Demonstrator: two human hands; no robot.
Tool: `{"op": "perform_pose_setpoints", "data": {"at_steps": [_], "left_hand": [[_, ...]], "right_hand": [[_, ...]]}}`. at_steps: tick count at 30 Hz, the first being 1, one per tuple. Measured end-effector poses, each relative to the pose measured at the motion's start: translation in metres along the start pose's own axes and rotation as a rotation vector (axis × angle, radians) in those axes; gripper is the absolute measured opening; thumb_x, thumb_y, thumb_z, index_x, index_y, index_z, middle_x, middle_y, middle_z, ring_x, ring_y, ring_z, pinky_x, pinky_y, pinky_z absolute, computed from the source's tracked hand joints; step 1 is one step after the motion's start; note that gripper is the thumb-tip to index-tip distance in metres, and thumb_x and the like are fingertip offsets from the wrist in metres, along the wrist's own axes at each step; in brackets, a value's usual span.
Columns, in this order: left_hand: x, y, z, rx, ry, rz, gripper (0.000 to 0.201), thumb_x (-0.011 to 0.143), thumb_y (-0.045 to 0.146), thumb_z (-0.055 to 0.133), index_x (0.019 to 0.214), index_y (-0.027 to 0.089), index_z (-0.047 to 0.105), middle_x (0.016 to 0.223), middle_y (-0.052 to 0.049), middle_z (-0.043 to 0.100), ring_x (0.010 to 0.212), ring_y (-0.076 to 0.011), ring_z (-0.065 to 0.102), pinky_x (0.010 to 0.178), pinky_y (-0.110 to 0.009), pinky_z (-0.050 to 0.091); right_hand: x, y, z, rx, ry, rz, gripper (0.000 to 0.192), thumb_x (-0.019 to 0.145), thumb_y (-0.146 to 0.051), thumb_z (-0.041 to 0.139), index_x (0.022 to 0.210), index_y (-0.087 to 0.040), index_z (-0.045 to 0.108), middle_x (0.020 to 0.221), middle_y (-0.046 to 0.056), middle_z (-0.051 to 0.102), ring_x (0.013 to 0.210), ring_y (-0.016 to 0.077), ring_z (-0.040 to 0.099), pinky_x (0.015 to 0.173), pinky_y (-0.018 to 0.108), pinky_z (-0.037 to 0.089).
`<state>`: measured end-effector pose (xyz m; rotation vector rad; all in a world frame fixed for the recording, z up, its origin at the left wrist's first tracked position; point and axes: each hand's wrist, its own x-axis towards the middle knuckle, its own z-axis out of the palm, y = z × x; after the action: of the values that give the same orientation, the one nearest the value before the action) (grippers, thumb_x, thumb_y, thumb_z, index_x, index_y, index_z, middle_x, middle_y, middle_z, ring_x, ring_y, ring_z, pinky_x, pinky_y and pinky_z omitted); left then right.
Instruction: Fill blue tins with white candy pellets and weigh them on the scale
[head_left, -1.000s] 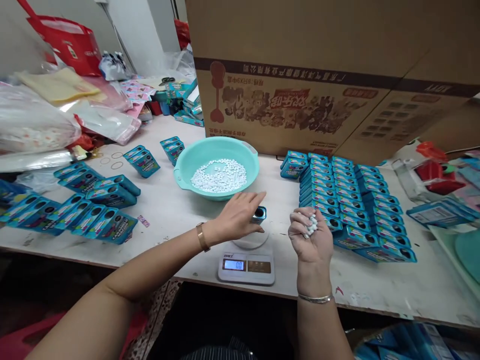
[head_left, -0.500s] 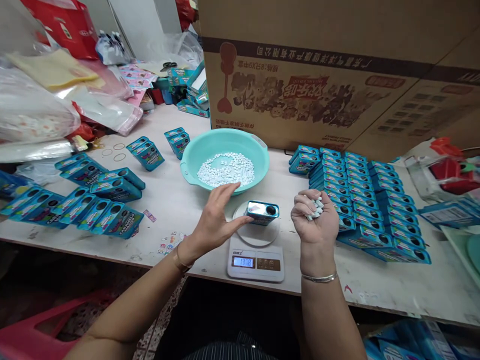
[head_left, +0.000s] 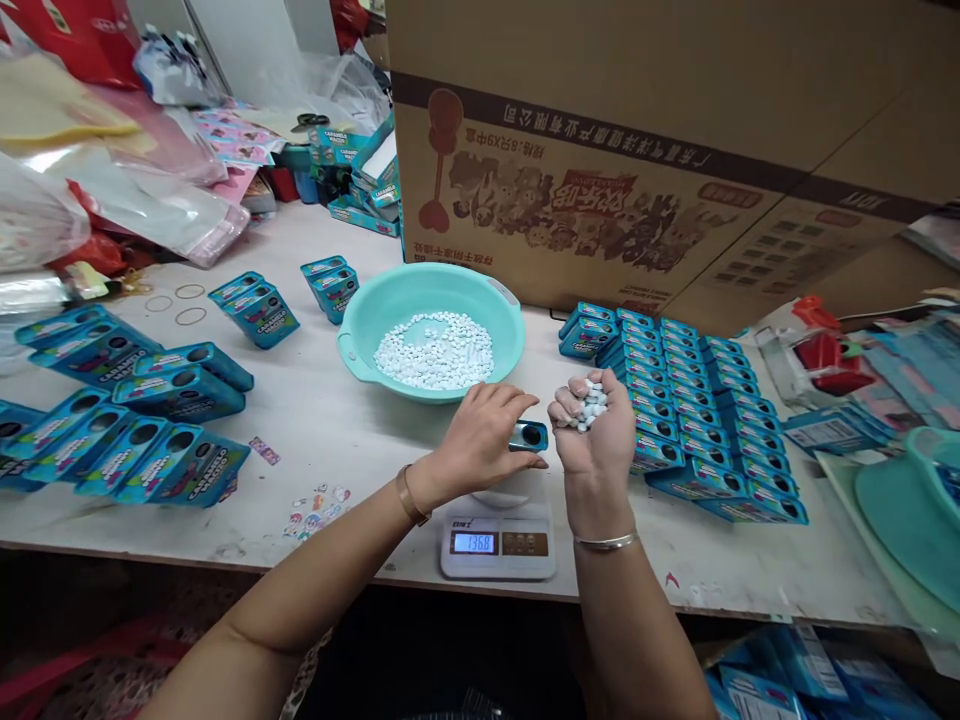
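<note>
My right hand (head_left: 596, 425) is palm up with its fingers curled over a small heap of pale candies (head_left: 591, 408). My left hand (head_left: 491, 440) reaches over a blue candy tin (head_left: 533, 436), thumb on the near side and fingers on the far side, spread apart; whether they touch it is hard to tell. Most of the tin is behind that hand. It sits on a white kitchen scale (head_left: 498, 566), whose lit display reads about 136.8. Behind it, a turquoise basin (head_left: 356, 345) holds many loose pale candies.
Rows of blue tins (head_left: 679, 400) stand at the right, and more tins (head_left: 180, 465) at the left. A large cardboard box (head_left: 660, 150) walls off the back. Plastic bags (head_left: 150, 190) pile up at the far left. Another turquoise basin (head_left: 892, 490) is at the right edge.
My left hand has moved right, over the tin on the scale. The right hand, still holding candies, has come closer to the tin. The display dropped from about 137.8 to 136.8.
</note>
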<state>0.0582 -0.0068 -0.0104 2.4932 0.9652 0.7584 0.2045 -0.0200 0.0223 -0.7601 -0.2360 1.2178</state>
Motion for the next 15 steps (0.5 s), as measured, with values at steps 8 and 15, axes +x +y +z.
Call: {"op": "perform_pose_setpoints", "data": {"at_steps": [8, 15], "left_hand": [[0.003, 0.001, 0.015, -0.09, 0.004, -0.067, 0.036, 0.077, 0.037, 0.075, 0.106, 0.018, 0.064, 0.093, -0.005, 0.066, 0.093, -0.0228, 0.061, 0.084, -0.036, 0.046], [0.003, 0.0, 0.018, -0.136, 0.029, -0.066, 0.032, 0.076, 0.033, 0.076, 0.101, 0.018, 0.064, 0.094, -0.005, 0.067, 0.091, -0.0225, 0.062, 0.081, -0.035, 0.049]], "right_hand": [[-0.003, 0.017, 0.0, -0.178, 0.003, -0.178, 0.021, 0.079, -0.03, 0.063, 0.071, -0.022, 0.045, 0.058, -0.008, 0.046, 0.049, 0.0077, 0.045, 0.048, 0.02, 0.04], [-0.008, 0.021, 0.001, -0.277, -0.017, -0.265, 0.026, 0.078, -0.033, 0.065, 0.068, -0.021, 0.044, 0.057, -0.007, 0.046, 0.048, 0.0084, 0.046, 0.048, 0.021, 0.039]]}}
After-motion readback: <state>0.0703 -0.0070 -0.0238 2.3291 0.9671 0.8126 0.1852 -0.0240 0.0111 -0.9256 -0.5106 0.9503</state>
